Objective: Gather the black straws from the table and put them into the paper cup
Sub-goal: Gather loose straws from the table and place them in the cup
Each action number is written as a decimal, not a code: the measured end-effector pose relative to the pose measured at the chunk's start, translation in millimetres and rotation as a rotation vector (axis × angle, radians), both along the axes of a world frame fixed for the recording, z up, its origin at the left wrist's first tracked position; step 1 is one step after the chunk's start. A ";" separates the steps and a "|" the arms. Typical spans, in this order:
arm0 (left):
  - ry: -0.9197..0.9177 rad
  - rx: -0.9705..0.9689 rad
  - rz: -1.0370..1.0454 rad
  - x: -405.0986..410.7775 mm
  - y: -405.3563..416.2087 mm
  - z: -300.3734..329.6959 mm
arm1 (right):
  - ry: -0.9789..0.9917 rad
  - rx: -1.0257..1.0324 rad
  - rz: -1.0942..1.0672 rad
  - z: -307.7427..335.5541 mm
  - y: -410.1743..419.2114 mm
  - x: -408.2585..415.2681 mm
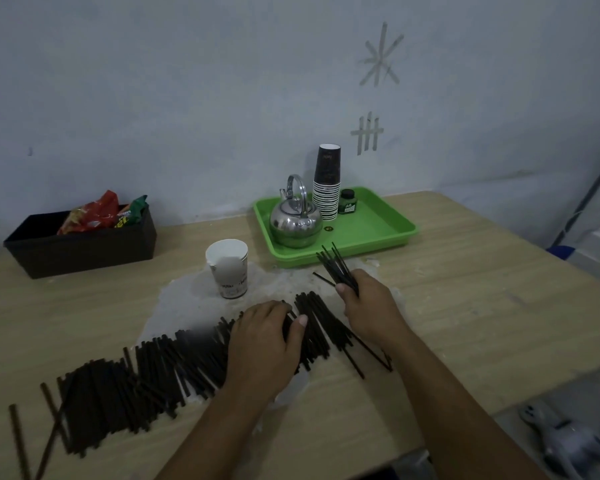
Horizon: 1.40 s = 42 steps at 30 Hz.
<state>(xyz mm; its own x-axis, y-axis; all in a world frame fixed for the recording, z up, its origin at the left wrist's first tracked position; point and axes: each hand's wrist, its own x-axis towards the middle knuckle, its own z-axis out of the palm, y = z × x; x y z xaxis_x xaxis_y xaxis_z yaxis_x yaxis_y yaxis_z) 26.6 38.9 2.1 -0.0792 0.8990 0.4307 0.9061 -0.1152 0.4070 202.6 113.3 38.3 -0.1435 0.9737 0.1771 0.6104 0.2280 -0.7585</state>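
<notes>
While both hands work near the middle of the table [465, 306], the layout from left to right reads as follows. Far-left corner: black bin [80, 244] holding snack packets [94, 216]. Along the near-left edge, a long band of black straws [136, 386] lies flat on the surface, running diagonally up toward the centre; a few loose ones stray at the near-left corner. Left hand [267, 341] rests palm-down on the right-hand part of that band, fingers curled over the straws and thumb against them; whether any are lifted, cannot tell. Paper cup [227, 268] stands upright just beyond the band, near the centre, open mouth up; no straws visible inside. Right hand [368, 306] is just right of the band's far end, fingers closed round a small bundle of straws [336, 268] whose free ends fan out toward the far edge. Behind it, near the far edge, a green tray [371, 230] carries a steel kettle [295, 220], a stack of dark paper cups [327, 181] and a small green bottle [347, 201]
</notes>
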 end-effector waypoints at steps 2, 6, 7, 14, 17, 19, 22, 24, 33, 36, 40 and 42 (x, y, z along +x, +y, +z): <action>-0.013 0.004 -0.002 2.0 0.9 -0.1 | 0.055 -0.021 0.062 1.0 -4.7 4.0; -0.026 -0.004 -0.011 4.4 1.7 -1.8 | 0.227 0.018 0.125 1.1 -8.8 6.1; -0.029 -0.007 -0.015 4.7 1.7 -2.0 | 0.287 0.041 0.130 2.6 -8.9 5.5; -0.063 0.015 -0.031 6.5 -0.6 0.8 | 0.583 0.118 0.152 14.5 -8.4 -8.0; -0.082 0.053 -0.040 6.0 -2.3 2.3 | 0.667 0.123 0.152 16.8 -9.1 -11.5; -0.089 0.058 -0.042 5.9 -2.5 2.4 | 0.700 0.122 0.144 16.5 -8.0 -12.6; -0.089 0.053 -0.041 5.5 -3.1 1.9 | 0.691 0.145 0.128 11.4 -8.6 -13.2; -0.093 0.053 -0.039 4.8 -3.7 1.6 | 0.705 0.129 0.110 7.2 -10.4 -12.4; -0.120 0.059 -0.044 3.4 -2.3 3.2 | 0.721 0.116 0.068 5.6 -11.9 -8.9; -0.110 0.066 -0.045 5.4 -2.3 4.0 | 0.803 0.133 0.050 17.7 -9.0 -12.3; -0.107 0.050 -0.047 4.5 -2.4 2.3 | 0.816 0.130 0.050 16.0 -8.4 -15.7; -0.116 0.048 -0.046 3.2 -2.5 2.5 | 0.779 0.115 0.051 5.9 -10.7 -15.2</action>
